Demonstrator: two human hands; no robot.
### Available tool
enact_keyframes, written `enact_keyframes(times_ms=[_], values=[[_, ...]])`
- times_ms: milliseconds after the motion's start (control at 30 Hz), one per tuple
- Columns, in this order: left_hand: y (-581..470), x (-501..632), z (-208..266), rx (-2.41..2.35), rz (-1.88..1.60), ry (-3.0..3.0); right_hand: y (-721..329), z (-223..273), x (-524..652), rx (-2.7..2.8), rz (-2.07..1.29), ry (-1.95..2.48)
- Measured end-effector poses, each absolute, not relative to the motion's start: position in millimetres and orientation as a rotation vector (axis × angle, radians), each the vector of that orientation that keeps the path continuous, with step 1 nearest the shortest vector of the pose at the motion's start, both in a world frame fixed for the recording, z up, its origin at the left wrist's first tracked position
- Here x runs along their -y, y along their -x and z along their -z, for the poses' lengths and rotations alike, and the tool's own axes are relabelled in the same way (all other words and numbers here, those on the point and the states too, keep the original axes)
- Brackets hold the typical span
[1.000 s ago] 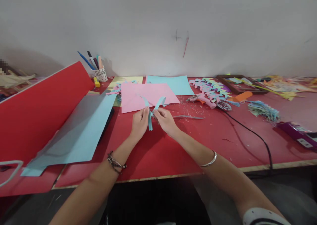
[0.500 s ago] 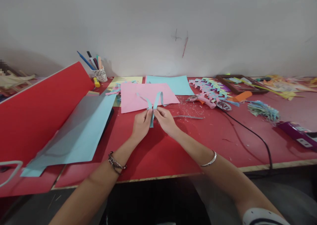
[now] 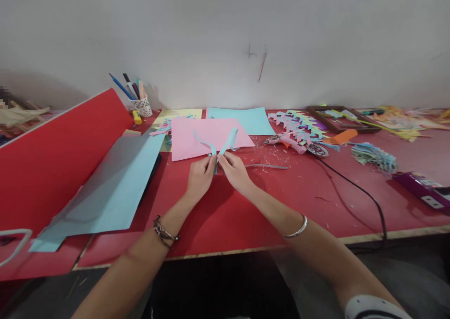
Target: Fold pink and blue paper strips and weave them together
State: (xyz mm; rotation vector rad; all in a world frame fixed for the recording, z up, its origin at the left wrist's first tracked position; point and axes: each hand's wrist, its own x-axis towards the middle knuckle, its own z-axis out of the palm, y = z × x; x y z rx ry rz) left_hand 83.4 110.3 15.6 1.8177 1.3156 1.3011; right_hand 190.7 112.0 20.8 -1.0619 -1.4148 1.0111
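Thin light-blue paper strips (image 3: pixel 228 141) spread upward in a V from between my fingertips, just in front of a pink paper sheet (image 3: pixel 197 138). My left hand (image 3: pixel 201 173) pinches the left side of the strips, and my right hand (image 3: pixel 236 170) pinches the right side. The two hands almost touch over the red tabletop (image 3: pixel 211 225). Whether it is one folded strip or two crossed ones, I cannot tell. Beside my right hand a thin grey strip (image 3: pixel 269 166) lies on the table.
A pink glue gun (image 3: pixel 291 143) with a black cord (image 3: pixel 355 185) lies right of centre, near folded paper chains (image 3: pixel 295 122). At left are light-blue sheets (image 3: pixel 112 183), a red folder (image 3: pixel 63 155) and a pen cup (image 3: pixel 142 107). A purple device (image 3: pixel 422 188) sits far right.
The right-hand arm of the strip has straightened from a bent loop and now slants up to the right. Less strip hangs below my fingers. Both hands have stayed nearly in place.
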Motion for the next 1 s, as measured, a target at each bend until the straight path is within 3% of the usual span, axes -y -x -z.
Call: enact_keyframes(times_ms=[1000], values=[[-84.9,-110.1,-16.2,-1.387,-1.408,-1.639,-189.0,-21.4,-109.4,1.432,-1.12,1.072]])
